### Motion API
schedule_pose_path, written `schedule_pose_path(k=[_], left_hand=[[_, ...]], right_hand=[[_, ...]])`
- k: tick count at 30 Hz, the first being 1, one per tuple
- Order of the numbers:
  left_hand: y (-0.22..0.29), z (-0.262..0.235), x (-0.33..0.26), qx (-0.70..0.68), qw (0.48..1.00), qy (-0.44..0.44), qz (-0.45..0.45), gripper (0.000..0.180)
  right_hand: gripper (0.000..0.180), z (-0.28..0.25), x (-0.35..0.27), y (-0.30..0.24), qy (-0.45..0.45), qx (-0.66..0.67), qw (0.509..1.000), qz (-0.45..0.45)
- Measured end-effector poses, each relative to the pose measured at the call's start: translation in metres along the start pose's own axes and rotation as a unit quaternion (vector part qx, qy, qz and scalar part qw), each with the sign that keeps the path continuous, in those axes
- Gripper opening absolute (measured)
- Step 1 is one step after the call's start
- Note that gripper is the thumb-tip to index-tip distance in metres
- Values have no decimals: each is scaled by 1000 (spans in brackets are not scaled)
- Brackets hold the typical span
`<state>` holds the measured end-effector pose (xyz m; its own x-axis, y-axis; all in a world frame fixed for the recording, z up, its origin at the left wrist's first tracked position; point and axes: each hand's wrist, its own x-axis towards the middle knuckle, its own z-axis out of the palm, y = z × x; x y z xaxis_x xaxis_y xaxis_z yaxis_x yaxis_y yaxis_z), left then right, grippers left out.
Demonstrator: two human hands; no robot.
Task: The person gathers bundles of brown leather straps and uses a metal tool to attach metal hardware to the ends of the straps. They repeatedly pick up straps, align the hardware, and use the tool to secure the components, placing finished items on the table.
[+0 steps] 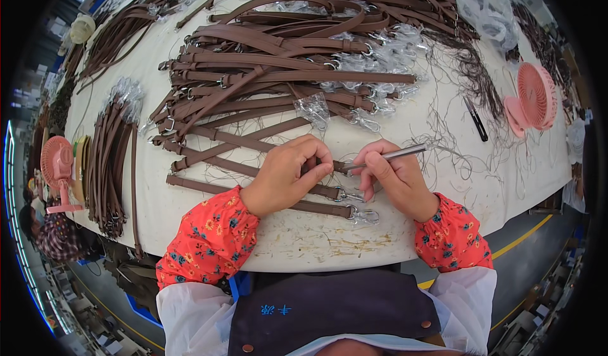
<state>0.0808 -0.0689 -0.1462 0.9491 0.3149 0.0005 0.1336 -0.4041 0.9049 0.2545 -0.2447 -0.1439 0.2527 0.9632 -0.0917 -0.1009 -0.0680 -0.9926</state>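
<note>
My left hand (284, 173) pinches the end of a brown strap (339, 165) between thumb and fingers. Held in my right hand (400, 177) is a slim silver metal tool (408, 151), pen-like, its thin tip reaching left to the strap's end. My two hands are close together but apart. Just below them, another brown strap (323, 208) lies on the white table (304, 245), with a silver snap hook (366, 216) in clear plastic at its right end. My fingers hide part of the held strap and its fitting.
A large heap of brown straps (247, 58) with plastic-wrapped hooks lies beyond my hands. At the left is a strap bundle (111, 159) beside a pink fan (58, 169). On the right are loose dark threads (472, 71), a black cutter knife (476, 120) and another pink fan (535, 96).
</note>
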Motion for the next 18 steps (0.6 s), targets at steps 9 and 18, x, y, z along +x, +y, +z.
schedule_pose_path(k=[9,18], left_hand=[[4,-11,-1,-33,999,0,11,18],[4,4,-1,18,999,37,30,7]], right_hand=[[28,0,-1,-6,21,23,999,23],[29,-1,-1,-6,3,13,999,36]])
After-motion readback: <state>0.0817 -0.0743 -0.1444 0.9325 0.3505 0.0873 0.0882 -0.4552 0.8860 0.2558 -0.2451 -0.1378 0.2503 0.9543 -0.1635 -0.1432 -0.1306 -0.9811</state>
